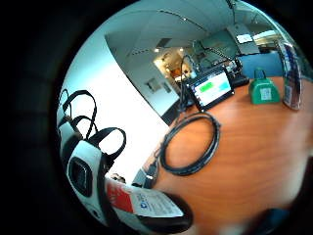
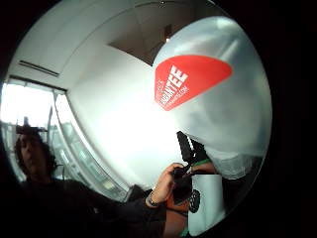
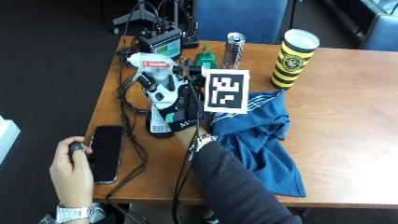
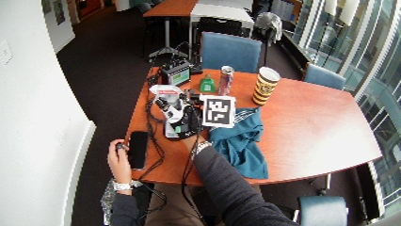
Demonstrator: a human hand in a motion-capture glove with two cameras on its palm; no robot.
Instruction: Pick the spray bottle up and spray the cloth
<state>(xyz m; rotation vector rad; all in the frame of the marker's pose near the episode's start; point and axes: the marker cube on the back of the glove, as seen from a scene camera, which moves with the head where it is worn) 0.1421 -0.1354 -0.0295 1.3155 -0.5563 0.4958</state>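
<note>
A white spray bottle (image 3: 155, 77) with a red label is upright near the table's left side. My gloved right hand (image 3: 184, 114) grips its body from the right, fingers curled round it. Its dark base (image 3: 160, 131) is at the tabletop; I cannot tell whether it touches. The bottle's label (image 2: 188, 82) fills much of the thumb side view, and its lower body (image 1: 142, 203) shows in the little finger side view. A blue cloth (image 3: 264, 140) lies crumpled on the table just right of the hand.
Behind the bottle stand a screened device (image 3: 163, 46), a small green object (image 3: 204, 58), a can (image 3: 234, 50) and a yellow-black cup (image 3: 294, 58). Cables (image 3: 127, 109) trail along the left edge. A bare left hand (image 3: 71, 168) rests by a black phone (image 3: 106, 153).
</note>
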